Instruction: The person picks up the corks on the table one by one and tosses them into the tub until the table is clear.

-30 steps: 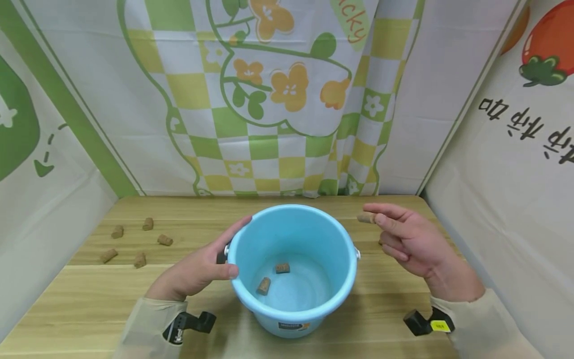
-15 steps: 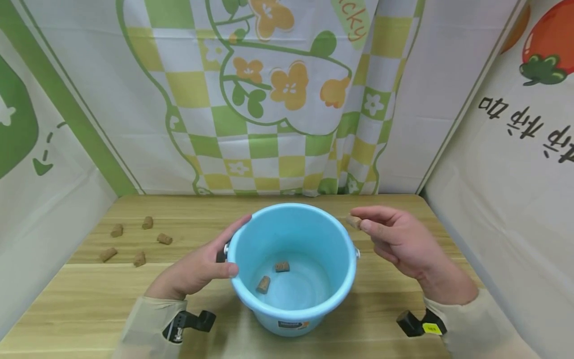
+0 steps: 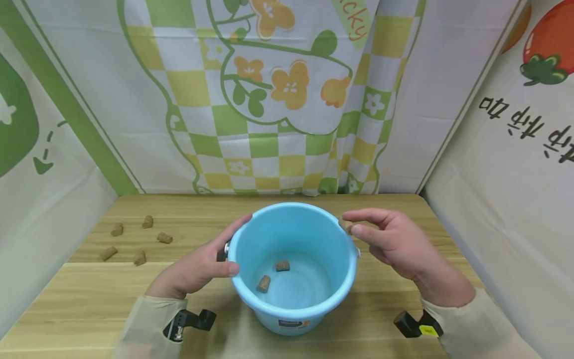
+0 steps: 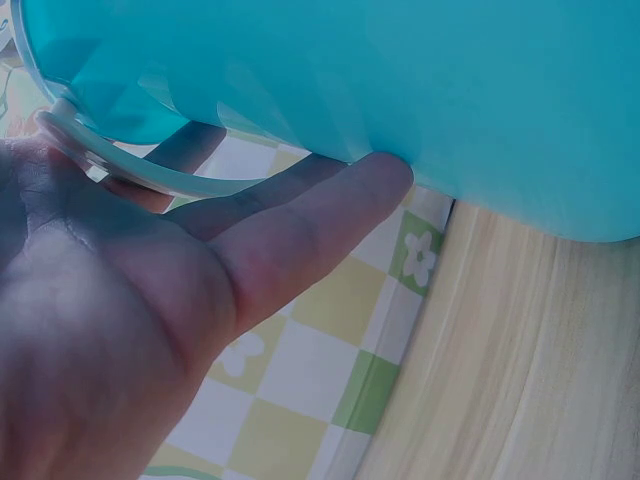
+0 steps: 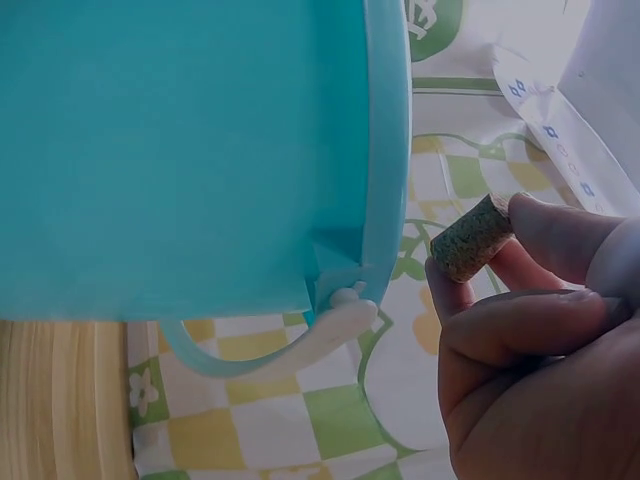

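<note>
A light blue bucket (image 3: 293, 312) stands upright on the table, with two corks (image 3: 282, 266) lying on its floor. My left hand (image 3: 197, 269) spreads along the bucket's left side, its thumb at the rim. In the left wrist view, fairly straight fingers (image 4: 310, 230) rest against the outer wall beside the white bail handle (image 4: 175, 178). At the right rim, my right hand (image 3: 394, 244) pinches another cork (image 5: 472, 238) between thumb and fingertips. That cork is level with the rim in the head view; whether it touches is unclear.
Several loose corks (image 3: 140, 258) lie on the left of the wooden table (image 3: 67, 309). A printed curtain (image 3: 287, 164) hangs behind the table's far edge, and fabric walls (image 3: 506, 199) flank both sides. The bucket's handle pivot (image 5: 345, 298) sticks out on its right.
My right hand has carried its cork leftward, from apart on the right to the bucket's right rim. The left hand and the bucket stay where they were.
</note>
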`<action>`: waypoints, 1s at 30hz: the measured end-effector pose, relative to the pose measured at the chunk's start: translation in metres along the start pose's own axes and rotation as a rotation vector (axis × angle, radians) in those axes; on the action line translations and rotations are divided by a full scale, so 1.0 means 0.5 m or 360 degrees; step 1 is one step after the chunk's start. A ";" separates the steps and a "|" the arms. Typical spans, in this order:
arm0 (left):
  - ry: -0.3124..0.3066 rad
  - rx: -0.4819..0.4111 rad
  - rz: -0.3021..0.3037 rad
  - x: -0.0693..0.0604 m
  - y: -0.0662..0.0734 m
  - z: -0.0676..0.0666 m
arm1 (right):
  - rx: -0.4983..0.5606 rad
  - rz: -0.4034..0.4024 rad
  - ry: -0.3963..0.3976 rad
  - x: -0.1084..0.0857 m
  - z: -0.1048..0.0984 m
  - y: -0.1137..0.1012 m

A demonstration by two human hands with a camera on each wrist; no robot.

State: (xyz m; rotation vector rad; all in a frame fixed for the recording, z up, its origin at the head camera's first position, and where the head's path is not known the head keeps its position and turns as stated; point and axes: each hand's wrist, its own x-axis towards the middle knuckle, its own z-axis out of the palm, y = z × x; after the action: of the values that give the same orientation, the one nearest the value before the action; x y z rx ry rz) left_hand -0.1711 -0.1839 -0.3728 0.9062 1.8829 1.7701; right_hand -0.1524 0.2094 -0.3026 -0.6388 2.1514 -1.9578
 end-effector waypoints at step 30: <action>0.0015 0.0028 -0.0018 -0.001 -0.001 -0.001 | -0.0051 0.0060 0.0146 -0.005 -0.028 0.018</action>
State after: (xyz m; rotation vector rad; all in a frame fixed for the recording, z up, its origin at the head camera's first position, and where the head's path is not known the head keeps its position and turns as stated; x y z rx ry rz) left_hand -0.1712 -0.1845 -0.3735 0.8931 1.9084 1.7571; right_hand -0.1576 0.2234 -0.3099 -0.5189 2.2351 -1.9737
